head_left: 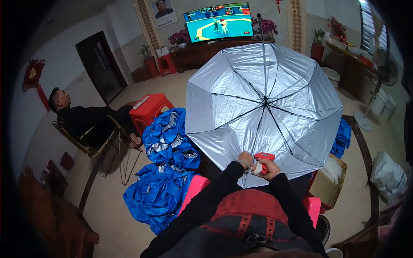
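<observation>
An opened umbrella (297,81) with a silver inner side and black ribs spreads in front of me, its shaft (263,56) pointing up and away. My left hand (245,159) is closed at the near part of the canopy, beside a rib. Just right of it, my right hand (271,170) grips a small red hand tool (264,156) with a pale part below. Its exact kind is unclear. The tool is close to the left fingers and over the silver cloth. My fingertips are partly hidden.
Crumpled blue-and-silver umbrella cloth (157,195) lies in heaps at my left. A box of white strips (331,174) stands at my right, near a white sack (388,175). Beyond the heaps are a red stool (150,109) and a seated person (86,118). A fan (363,121) stands far right.
</observation>
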The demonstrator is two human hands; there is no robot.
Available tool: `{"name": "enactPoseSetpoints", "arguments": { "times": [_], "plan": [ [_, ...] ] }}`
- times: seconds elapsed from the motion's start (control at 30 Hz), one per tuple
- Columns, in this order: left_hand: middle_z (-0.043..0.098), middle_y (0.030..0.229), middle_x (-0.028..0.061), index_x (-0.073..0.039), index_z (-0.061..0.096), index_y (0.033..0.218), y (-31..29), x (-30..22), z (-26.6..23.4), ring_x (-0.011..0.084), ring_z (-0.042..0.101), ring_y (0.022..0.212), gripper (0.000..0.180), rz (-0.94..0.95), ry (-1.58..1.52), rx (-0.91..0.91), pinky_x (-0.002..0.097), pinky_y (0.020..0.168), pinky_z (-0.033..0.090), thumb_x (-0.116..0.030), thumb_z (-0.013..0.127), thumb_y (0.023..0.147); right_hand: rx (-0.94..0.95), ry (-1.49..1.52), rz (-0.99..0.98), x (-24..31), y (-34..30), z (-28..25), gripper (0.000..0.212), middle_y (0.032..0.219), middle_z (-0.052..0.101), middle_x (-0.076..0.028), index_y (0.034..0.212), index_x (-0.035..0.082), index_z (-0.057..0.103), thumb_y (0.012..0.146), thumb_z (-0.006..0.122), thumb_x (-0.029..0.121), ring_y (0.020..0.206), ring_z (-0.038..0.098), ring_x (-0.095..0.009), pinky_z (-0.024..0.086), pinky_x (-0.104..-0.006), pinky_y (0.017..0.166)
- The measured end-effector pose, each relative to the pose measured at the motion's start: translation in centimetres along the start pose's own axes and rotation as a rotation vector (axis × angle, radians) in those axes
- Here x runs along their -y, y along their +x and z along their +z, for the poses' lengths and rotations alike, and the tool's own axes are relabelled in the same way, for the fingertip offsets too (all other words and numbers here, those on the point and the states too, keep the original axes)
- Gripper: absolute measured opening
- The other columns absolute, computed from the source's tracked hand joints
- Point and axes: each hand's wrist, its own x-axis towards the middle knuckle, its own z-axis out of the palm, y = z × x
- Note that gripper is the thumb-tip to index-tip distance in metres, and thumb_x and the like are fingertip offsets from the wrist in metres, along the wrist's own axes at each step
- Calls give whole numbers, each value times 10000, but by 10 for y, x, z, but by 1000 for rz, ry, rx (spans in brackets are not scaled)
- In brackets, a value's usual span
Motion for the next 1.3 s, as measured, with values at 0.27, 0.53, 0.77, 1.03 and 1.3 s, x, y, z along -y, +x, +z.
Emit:
{"name": "enactPoseSetpoints", "arguments": {
  "times": [0.27,0.53,0.77,1.03,1.3],
  "plan": [
    [634,741,96,-91,671,742,5,-4,0,234,624,736,206,-67,92,79,345,659,503,-238,528,761,-17,-9,10,3,0,-1,243,831,607,-171,1041,58,433,834,461,181,751,615,-298,498,-465,719],
    [640,773,71,-128,686,777,9,7,4,225,627,748,177,260,586,56,326,657,508,-243,556,742,-15,-10,23,3,3,-3,257,830,610,-176,1054,44,431,842,450,188,768,616,-302,495,-463,728],
    [619,701,80,-92,659,720,10,4,7,229,613,663,169,278,471,41,336,619,503,-195,527,743,-8,6,10,2,-1,-5,255,825,609,-178,1052,46,433,841,452,188,763,616,-309,497,-466,721],
    [639,783,57,-141,686,812,15,14,10,226,627,757,179,193,478,46,326,651,508,-211,529,763,-20,-9,15,4,1,0,250,799,604,-176,1023,57,467,802,507,166,723,613,-285,504,-466,716],
    [641,840,54,-118,678,849,18,8,13,235,625,795,194,171,534,96,326,682,507,-220,539,762,-37,-27,6,3,1,-1,250,820,599,-183,1021,34,459,809,492,162,733,612,-289,501,-466,728]
  ]
}}
